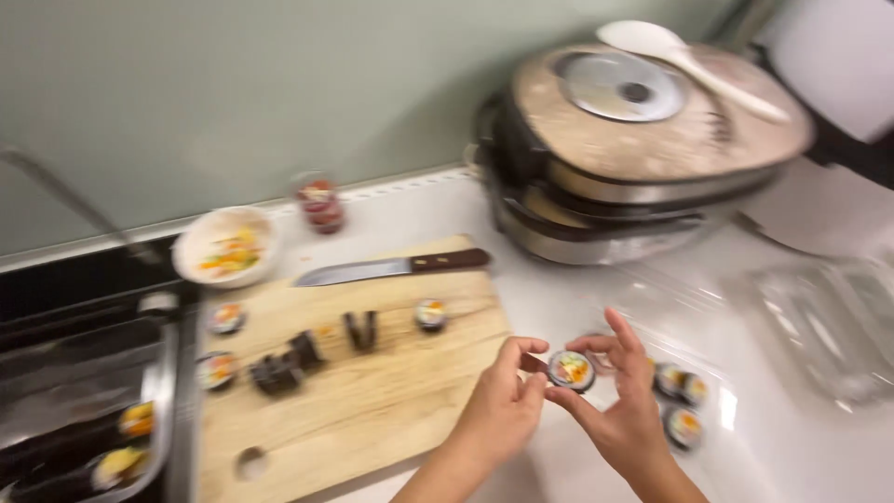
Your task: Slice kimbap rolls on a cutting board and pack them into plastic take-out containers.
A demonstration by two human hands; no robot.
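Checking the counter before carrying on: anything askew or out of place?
Some roll pieces on the cutting board lie toppled and scattered. A white rice paddle rests loosely on the cooker lid. No spill shows.

Sushi roll slice: black wrap, white rice, orange and green centre. Cutting board: pale wood, streaky grain. Knife: silver blade, dark brown handle. Small bowl: white, with orange and yellow bits inside. Rice cooker: tan lid, silver disc, dark sides. Rice paddle: white. Counter: white. Wall: grey-green.
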